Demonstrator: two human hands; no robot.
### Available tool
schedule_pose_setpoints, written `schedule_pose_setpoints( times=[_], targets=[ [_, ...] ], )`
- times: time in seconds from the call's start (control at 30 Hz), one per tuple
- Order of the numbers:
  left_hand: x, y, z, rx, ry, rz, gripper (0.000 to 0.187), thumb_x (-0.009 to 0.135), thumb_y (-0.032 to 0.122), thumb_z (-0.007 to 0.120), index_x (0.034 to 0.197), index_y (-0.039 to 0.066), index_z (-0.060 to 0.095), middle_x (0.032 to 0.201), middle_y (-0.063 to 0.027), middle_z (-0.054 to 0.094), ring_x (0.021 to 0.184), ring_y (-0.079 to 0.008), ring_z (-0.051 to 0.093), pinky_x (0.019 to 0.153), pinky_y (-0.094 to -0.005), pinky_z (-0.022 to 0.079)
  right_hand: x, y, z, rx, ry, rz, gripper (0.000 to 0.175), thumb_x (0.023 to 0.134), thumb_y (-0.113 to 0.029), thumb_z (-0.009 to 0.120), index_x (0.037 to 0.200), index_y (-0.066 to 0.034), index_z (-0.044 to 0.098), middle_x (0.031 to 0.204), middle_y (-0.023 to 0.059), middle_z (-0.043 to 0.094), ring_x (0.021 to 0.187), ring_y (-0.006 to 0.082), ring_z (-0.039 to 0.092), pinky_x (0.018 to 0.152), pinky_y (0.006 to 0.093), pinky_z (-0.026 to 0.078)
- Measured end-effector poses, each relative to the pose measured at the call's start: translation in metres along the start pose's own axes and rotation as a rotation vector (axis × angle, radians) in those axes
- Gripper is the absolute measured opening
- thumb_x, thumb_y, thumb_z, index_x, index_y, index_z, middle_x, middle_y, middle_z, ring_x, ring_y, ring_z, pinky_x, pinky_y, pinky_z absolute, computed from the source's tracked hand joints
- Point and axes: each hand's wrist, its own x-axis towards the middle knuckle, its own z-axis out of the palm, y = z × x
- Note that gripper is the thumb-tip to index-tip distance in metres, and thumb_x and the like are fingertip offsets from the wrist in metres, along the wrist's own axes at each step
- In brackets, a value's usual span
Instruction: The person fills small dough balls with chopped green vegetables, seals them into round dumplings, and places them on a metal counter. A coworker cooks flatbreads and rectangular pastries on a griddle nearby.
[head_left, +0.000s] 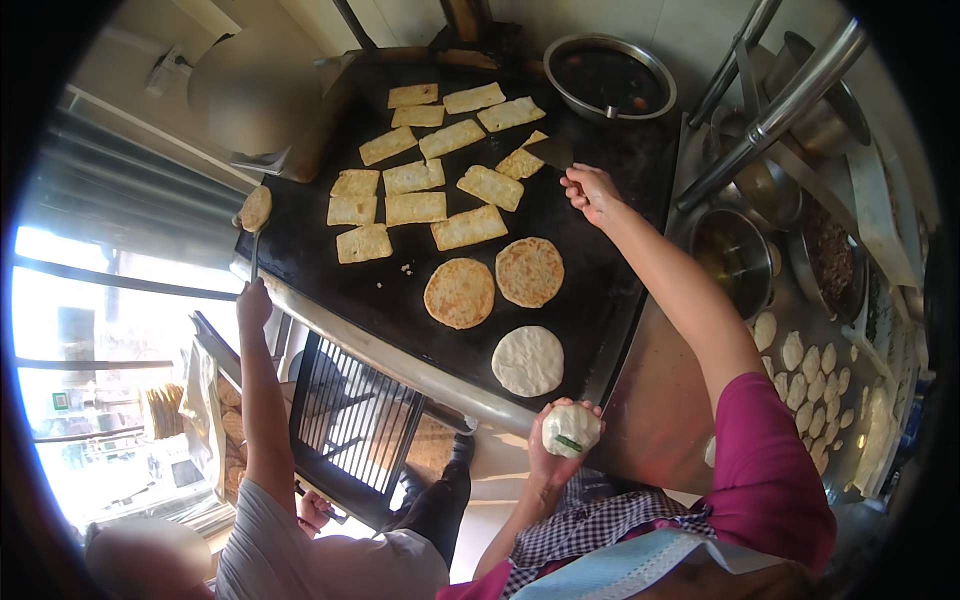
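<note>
In my left hand rests a round ball of white dough with a strip of green showing on its surface. It is just off the front edge of the black griddle. My right hand grips a metal spatula, its blade at a browned rectangular piece. Several more golden rectangular pieces lie spread over the griddle. Nearer to me are two browned round flatbreads and a pale, uncooked-looking round.
A metal bowl of dark liquid stands at the griddle's back right. Right of me, a metal worktop holds dough pieces and a filling bowl. A co-worker's hand at left holds a long utensil with a flatbread, near a slatted rack.
</note>
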Motion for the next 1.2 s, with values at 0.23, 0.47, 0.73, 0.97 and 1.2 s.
schedule_pose_setpoints(
  times=[0.23,0.47,0.73,0.97,1.2],
  targets=[
    [0.008,0.007,-0.003,-0.038,-0.012,0.006,0.031,0.099,0.034,0.047,0.106,0.009,0.062,0.112,-0.0164,0.061,0.112,-0.0353,0.055,0.098,-0.0510,0.046,0.019,-0.017,0.011,0.054,-0.239,-0.121,0.009,0.089,-0.001,0.056,0.083,-0.0031,0.051,0.078,0.0094,0.055,0.053,0.0084,0.045,0.040,0.0200,0.028],
    [0.010,0.016,-0.003,0.001,0.088,0.071,0.030,0.099,0.035,0.047,0.103,0.011,0.063,0.108,-0.0149,0.062,0.108,-0.0348,0.055,0.091,-0.0497,0.047,0.098,-0.005,0.054,0.114,0.052,0.049,0.004,0.089,0.000,0.056,0.088,-0.0019,0.052,0.077,0.0134,0.056,0.050,0.0111,0.045,0.038,0.0226,0.029],
    [0.011,0.024,-0.005,0.000,0.122,0.106,0.028,0.099,0.035,0.046,0.102,0.012,0.062,0.108,-0.0149,0.061,0.107,-0.0348,0.056,0.090,-0.0506,0.049,0.110,0.025,0.050,0.195,-0.143,-0.075,0.033,0.096,-0.009,0.056,0.128,-0.0128,0.055,0.087,0.0049,0.062,0.053,0.0087,0.046,0.043,0.0218,0.033],
    [0.019,0.024,-0.021,0.155,0.116,0.106,0.029,0.098,0.035,0.047,0.103,0.011,0.063,0.108,-0.0152,0.061,0.107,-0.0347,0.055,0.093,-0.0513,0.048,0.073,0.005,0.047,-1.049,0.236,-1.293,0.045,0.090,-0.010,0.062,0.135,-0.0127,0.055,0.092,0.0096,0.063,0.070,0.0257,0.062,0.058,0.0348,0.050],
    [0.016,0.017,-0.003,-0.001,0.074,0.049,0.029,0.098,0.035,0.049,0.103,0.010,0.063,0.108,-0.0156,0.061,0.108,-0.0347,0.055,0.094,-0.0517,0.046,0.059,-0.003,0.022,-1.299,0.232,-1.129,0.054,0.081,-0.003,0.060,0.134,-0.0141,0.056,0.090,0.0125,0.061,0.085,0.0343,0.064,0.071,0.0418,0.051]
  ],
)
